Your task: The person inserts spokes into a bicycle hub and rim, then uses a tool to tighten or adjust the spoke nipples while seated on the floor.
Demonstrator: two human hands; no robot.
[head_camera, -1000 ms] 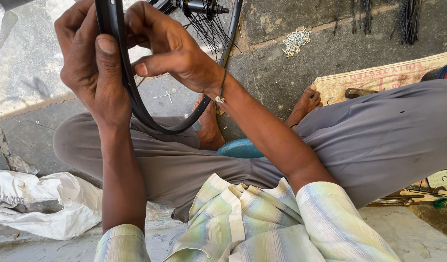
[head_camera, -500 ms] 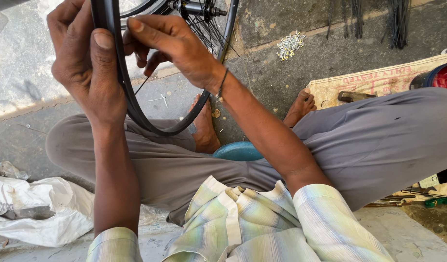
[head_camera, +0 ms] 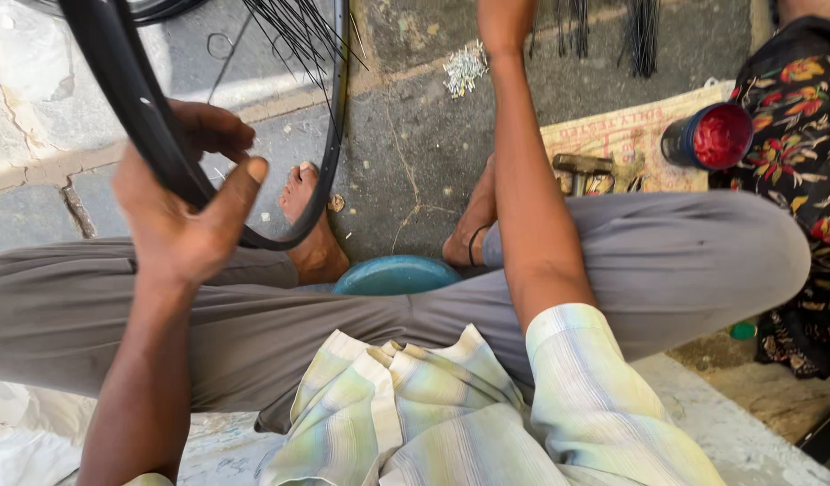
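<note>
The left hand clasps the black wheel rim above the lap, its loose spokes fanning across the view, while beyond the blue bowl the right arm reaches out of frame, grip unseen, near scattered nipples and a red-topped tin.

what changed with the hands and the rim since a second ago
The right hand has let go of the black rim and reached forward, toward the top edge of the picture. The left hand still grips the rim, and the person still sits cross-legged.
</note>
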